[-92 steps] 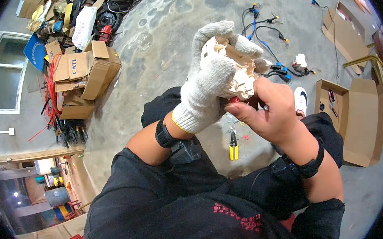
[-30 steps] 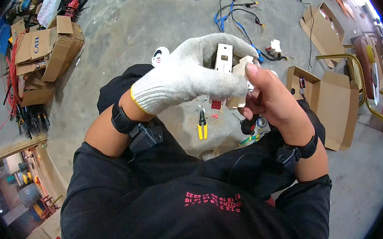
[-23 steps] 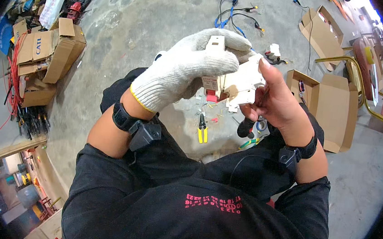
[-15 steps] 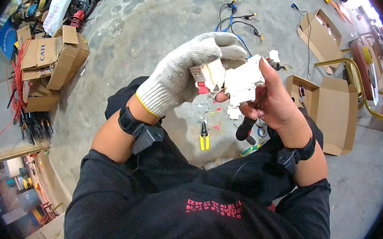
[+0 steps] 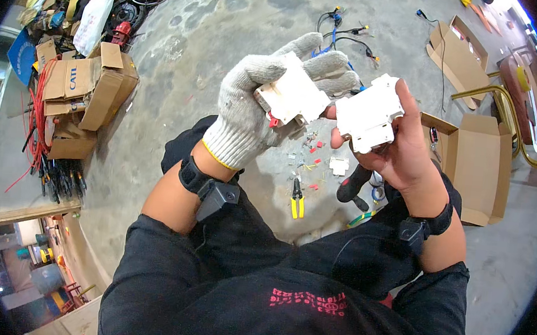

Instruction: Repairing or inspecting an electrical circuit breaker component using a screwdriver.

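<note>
On my feed glare wipes out most surface detail on the blocky white plastic unit with a red tab [image 5: 299,92] — it's held in my left grip, gloved in off-white knit [image 5: 242,98]. My bare right grip [image 5: 410,154] pinches a flat, step-edged white plastic piece [image 5: 369,112], its underside mostly hidden. Both sit close together above the mottled grey concrete floor [image 5: 181,70] — yellow-handled pliers [image 5: 297,203] down there too.

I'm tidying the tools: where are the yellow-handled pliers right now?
In the head view, the pliers lie on the floor just right of centre, below and left of a small white piece.
</note>
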Demonstrator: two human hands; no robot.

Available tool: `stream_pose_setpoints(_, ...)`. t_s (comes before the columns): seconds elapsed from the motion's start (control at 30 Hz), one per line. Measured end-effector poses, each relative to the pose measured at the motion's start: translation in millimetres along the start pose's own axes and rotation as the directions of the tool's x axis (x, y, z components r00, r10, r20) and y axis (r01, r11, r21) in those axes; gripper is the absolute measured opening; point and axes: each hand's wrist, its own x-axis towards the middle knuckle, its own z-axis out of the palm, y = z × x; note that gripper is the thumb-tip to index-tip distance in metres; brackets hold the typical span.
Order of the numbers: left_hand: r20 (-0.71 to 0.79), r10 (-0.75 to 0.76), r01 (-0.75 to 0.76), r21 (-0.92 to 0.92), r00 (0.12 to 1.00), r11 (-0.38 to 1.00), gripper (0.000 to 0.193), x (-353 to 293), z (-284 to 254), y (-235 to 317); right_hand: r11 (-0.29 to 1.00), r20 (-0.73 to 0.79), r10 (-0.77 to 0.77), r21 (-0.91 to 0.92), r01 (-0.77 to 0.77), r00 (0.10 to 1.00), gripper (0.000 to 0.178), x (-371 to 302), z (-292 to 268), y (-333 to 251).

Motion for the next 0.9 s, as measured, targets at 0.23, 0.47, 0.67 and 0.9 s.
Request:
stream_pose_setpoints(0.23,0.013,-0.019,0.020,-0.031,1.000,0.999,0.065,1.6,0.9,-3.3,1.000,0.034,-0.007,-0.008,0.007,0.999,0.084,0.4,-3.8,2.8)
stream_pose_setpoints(0.47,0.115,-0.040,0.052,-0.105,0.993,0.993,0.072,5.8,6.8,-4.5,0.998,0.057,-0.056,-0.013,0.057,0.997,0.096,-7.1,-4.4,-0.9)
stream_pose_setpoints(0.67,0.119,-0.037,0.049,-0.103,0.992,0.993,0.066,4.4,6.2,-6.0,0.996,0.049,-0.088,0.016,0.087,0.995,0.095,-7.7,-5.1,5.6)
stream_pose_setpoints(0.9,0.162,-0.060,0.084,-0.149,0.985,0.985,0.064,4.9,5.8,-7.0,0.998,0.103,-0.049,0.030,0.046,0.993,0.089,-10.5,-8.5,3.1)
